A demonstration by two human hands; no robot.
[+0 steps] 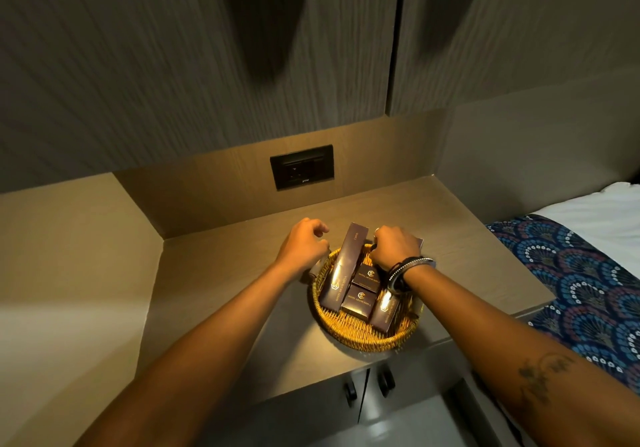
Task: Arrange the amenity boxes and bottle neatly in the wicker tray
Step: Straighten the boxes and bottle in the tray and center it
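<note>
A round wicker tray [360,341] sits on the wooden counter. In it a long purple box [346,263] lies along the left side, and two small purple boxes [369,276] [358,303] sit in the middle. A second long box [384,313] lies on the right, passing under my right wrist. My right hand [394,249] is closed on that box's far end. My left hand [304,242] is curled at the tray's left rim, over a small pale bottle [316,268] that shows just below the palm.
A black wall socket [302,167] is set in the back panel behind the tray. The counter [221,273] is boxed in by walls at the back and left. Cabinet doors with dark handles [384,382] are below, and a bed with a blue patterned runner [581,280] stands at the right.
</note>
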